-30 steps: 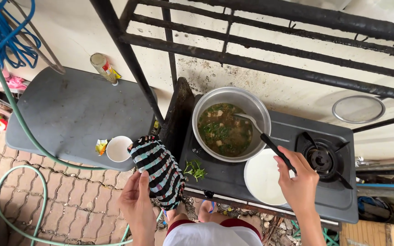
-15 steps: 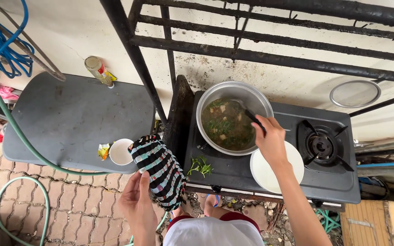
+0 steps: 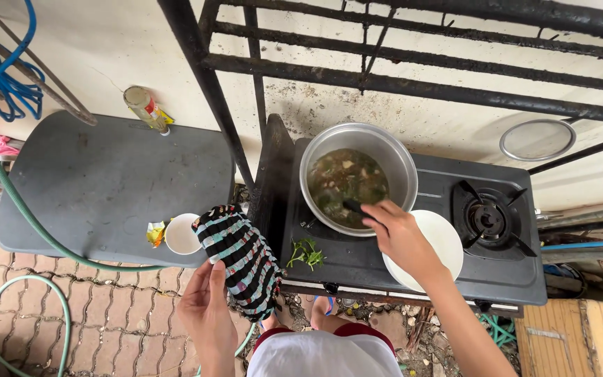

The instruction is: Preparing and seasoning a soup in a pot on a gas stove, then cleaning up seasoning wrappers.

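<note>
A metal pot point(image 3: 406, 164) of greenish broth sits on the left burner of a dark two-burner stove point(image 3: 518, 279). The right hand point(image 3: 399, 234) is closed around a black-handled ladle point(image 3: 352, 207) dipped into it, just above a white bowl point(image 3: 448, 241). The left hand point(image 3: 207, 307), fingers loosely curled, holds a striped cloth point(image 3: 235, 255). Far left, a cylindrical bottle point(image 3: 144, 106) with a red-and-yellow label stands on a grey table point(image 3: 92, 181), with a yellow packet point(image 3: 155, 232) beside a white cup point(image 3: 181, 234) at its near edge.
</note>
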